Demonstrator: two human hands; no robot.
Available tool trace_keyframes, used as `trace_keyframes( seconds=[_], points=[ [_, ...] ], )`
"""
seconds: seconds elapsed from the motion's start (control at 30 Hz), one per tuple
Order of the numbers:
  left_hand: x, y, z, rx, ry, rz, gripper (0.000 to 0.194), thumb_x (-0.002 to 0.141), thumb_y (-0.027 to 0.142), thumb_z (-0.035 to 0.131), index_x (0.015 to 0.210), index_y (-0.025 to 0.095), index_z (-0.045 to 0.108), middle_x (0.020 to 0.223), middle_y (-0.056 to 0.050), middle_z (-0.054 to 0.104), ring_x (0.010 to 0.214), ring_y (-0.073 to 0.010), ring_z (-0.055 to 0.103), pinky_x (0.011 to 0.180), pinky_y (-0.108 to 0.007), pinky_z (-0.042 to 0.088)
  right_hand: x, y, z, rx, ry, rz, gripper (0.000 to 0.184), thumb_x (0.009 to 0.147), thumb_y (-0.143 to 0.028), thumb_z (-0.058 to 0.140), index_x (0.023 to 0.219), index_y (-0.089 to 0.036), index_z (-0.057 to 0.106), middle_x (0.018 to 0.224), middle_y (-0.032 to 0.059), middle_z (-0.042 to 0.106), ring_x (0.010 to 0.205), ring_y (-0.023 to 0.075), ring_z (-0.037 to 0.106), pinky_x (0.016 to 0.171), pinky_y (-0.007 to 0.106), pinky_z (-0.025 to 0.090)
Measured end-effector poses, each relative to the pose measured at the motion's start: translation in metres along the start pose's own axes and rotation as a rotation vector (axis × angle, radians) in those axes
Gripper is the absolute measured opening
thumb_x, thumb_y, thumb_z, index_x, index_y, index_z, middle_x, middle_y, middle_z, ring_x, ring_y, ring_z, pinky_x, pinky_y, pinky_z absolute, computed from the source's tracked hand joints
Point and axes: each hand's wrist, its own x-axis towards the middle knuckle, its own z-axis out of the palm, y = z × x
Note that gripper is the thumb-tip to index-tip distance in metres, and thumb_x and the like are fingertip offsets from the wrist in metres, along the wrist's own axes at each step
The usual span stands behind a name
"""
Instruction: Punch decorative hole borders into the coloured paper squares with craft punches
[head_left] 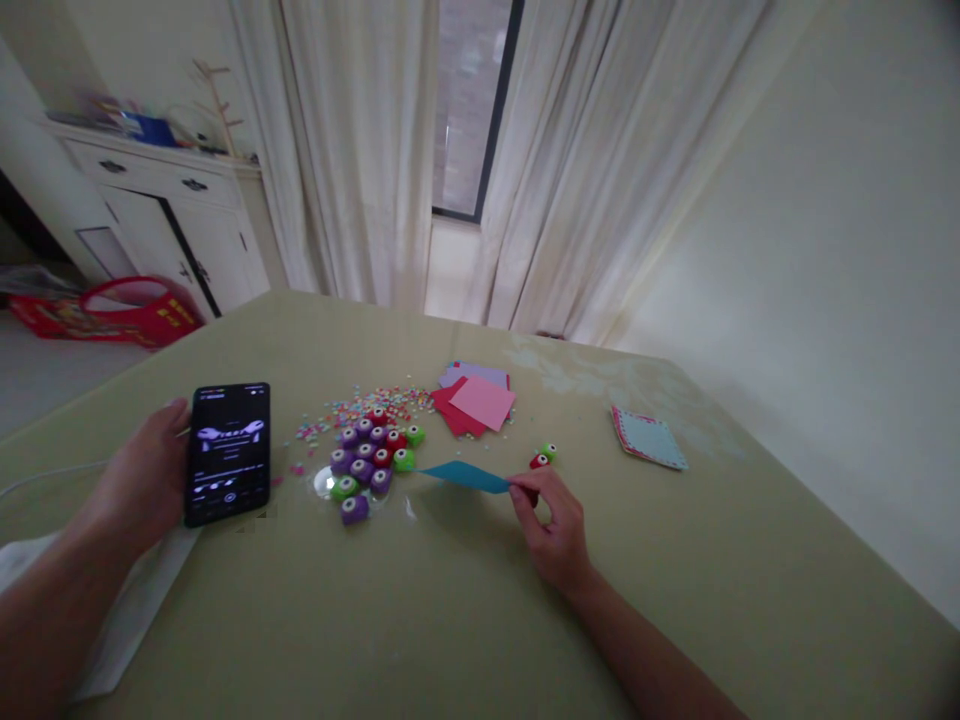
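My left hand (pixel 154 480) is closed around a black smartphone (pixel 229 452) with its screen lit, held up at the left. Between thumb and forefinger, my right hand (pixel 553 520) pinches one corner of a blue paper square (pixel 461 474), which is tilted nearly edge-on above the table. To the left of the paper is a cluster of purple, red and green blocks (pixel 364 452), each with a white eye-like dot. A red one and a green block (pixel 550 451) lie just beyond my right fingers.
Pink, red and lilac paper squares (pixel 484 402) lie in an overlapping pile mid-table. Small colourful bits (pixel 390 402) are scattered behind the blocks. A stack of pale blue cards (pixel 649 440) sits at the right. White sheet (pixel 150 610) is under my left arm. Curtains and a window are behind.
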Motion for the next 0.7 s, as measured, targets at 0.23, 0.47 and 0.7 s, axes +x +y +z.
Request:
trace_keyframes(
  seconds=[0.23, 0.47, 0.7],
  points=[
    [0.003, 0.001, 0.002, -0.048, 0.031, 0.009, 0.040, 0.103, 0.022, 0.035, 0.117, 0.017, 0.072, 0.076, -0.003, 0.077, 0.056, -0.0228, 0.073, 0.065, -0.041, 0.068, -0.002, 0.003, -0.001, -0.008, -0.013, 0.001, 0.014, 0.099, -0.011, 0.064, 0.103, -0.021, 0.073, 0.084, 0.0022, 0.069, 0.072, 0.0165, 0.061, 0.067, 0.028, 0.051],
    [0.008, -0.001, 0.000, -0.113, 0.074, 0.066, 0.031, 0.100, 0.023, 0.039, 0.090, 0.020, 0.068, 0.056, 0.003, 0.066, 0.049, -0.0224, 0.068, 0.062, -0.042, 0.067, -0.002, 0.003, -0.001, -0.018, -0.009, 0.005, 0.014, 0.099, -0.012, 0.064, 0.103, -0.022, 0.073, 0.085, 0.0024, 0.069, 0.073, 0.0172, 0.062, 0.069, 0.030, 0.052],
    [0.012, 0.000, 0.000, -0.108, 0.150, 0.105, 0.019, 0.093, 0.022, 0.046, 0.077, 0.022, 0.055, 0.047, 0.007, 0.053, 0.041, -0.0183, 0.058, 0.053, -0.032, 0.063, -0.001, 0.004, -0.001, -0.031, -0.015, 0.009, 0.013, 0.100, -0.013, 0.064, 0.104, -0.022, 0.073, 0.085, 0.0021, 0.068, 0.073, 0.0171, 0.061, 0.068, 0.030, 0.051]
  ],
)
